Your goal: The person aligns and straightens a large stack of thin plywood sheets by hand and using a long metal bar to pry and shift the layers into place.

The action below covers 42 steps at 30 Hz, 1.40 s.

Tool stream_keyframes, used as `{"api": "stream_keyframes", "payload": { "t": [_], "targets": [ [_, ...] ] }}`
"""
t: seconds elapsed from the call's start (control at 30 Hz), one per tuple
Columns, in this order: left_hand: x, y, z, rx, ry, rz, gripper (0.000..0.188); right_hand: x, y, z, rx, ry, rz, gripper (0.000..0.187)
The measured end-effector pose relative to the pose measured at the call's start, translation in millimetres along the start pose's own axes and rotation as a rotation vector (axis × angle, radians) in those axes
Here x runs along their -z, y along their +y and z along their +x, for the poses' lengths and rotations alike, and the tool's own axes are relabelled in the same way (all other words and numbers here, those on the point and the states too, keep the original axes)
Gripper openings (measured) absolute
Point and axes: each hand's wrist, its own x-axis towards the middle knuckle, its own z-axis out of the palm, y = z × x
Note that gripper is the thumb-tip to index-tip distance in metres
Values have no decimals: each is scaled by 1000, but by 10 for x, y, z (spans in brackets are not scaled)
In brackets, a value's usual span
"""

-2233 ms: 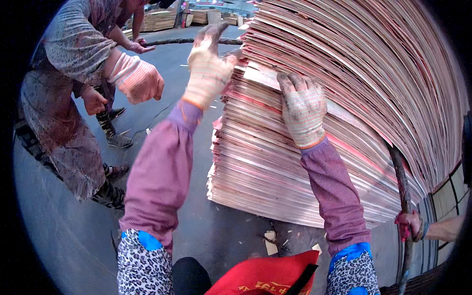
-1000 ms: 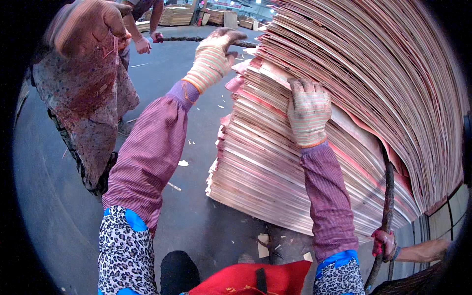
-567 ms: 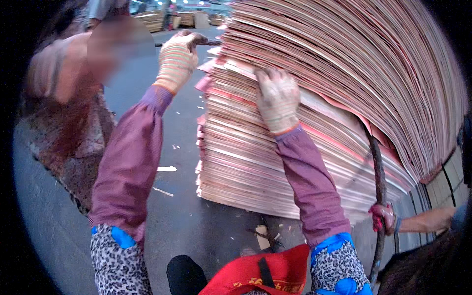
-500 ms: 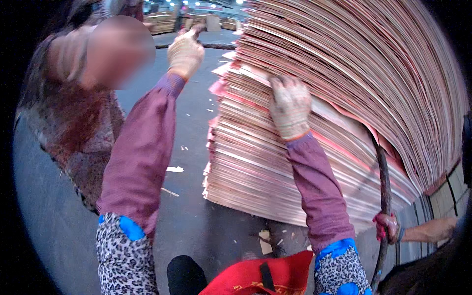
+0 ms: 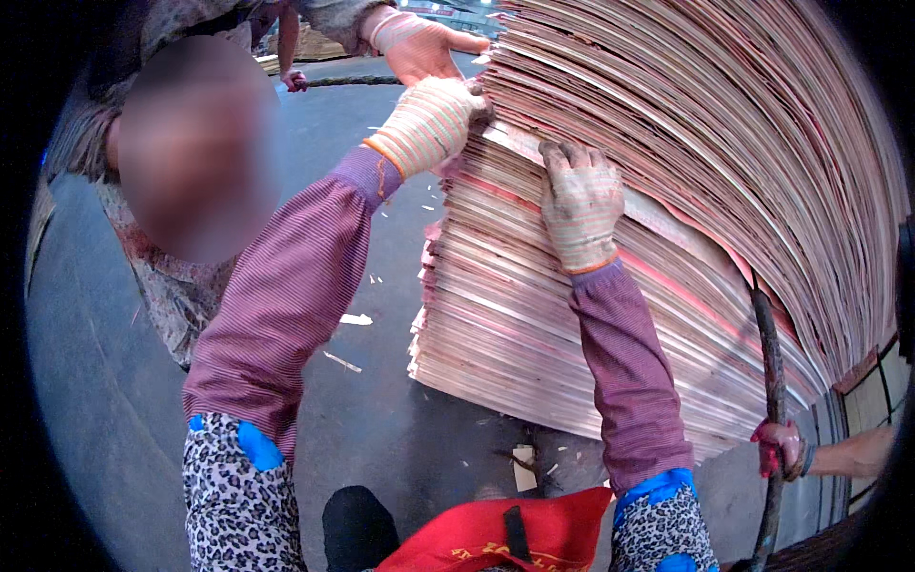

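A tall stack of thin wood veneer sheets (image 5: 515, 324), with pinkish-red edges, fills the middle and right. My left hand (image 5: 426, 126), in a striped knit glove, has its darkened fingers bent around the sheets at the stack's far left corner. Along the near side, my right hand (image 5: 583, 205), gloved likewise, hooks its curled fingers over sheet edges beside a narrow gap. The exact number of sheets under either hand is hidden. Just beyond my left hand, a co-worker's gloved hand (image 5: 419, 48) reaches to the same corner.
A second person's stained hand (image 5: 782, 448) grips a dark curved pole (image 5: 768, 353) whose upper end enters the gap at right. The co-worker's clothing (image 5: 176, 305) is close on my left. Wood scraps (image 5: 524, 467) litter the grey floor (image 5: 372, 429).
My left hand has come right and down from the air onto the stack's corner. The co-worker's hand has reached in beside it. My right hand stays on the sheet edges.
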Motion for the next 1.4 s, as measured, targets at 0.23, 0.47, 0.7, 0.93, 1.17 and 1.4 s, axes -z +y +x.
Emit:
{"api": "stream_keyframes", "payload": {
  "t": [0.23,0.47,0.7,0.93,1.17,1.4],
  "targets": [
    [2,-38,-354,30,68,109,58,-202,-145,147,27,16,0,17],
    [10,99,-123,10,12,168,60,-30,5,79,24,5,-33,20],
    [-113,4,-303,-12,53,133,63,-27,-56,104,32,35,-43,24],
    [-234,-25,-454,194,100,-259,46,-49,-73,121,23,42,-24,22],
    [-368,247,-509,289,313,-308,37,-7,34,185,20,-46,-83,22],
    [-355,375,-575,322,411,-222,43,40,33,337,-27,-64,-37,15]
  ]
}}
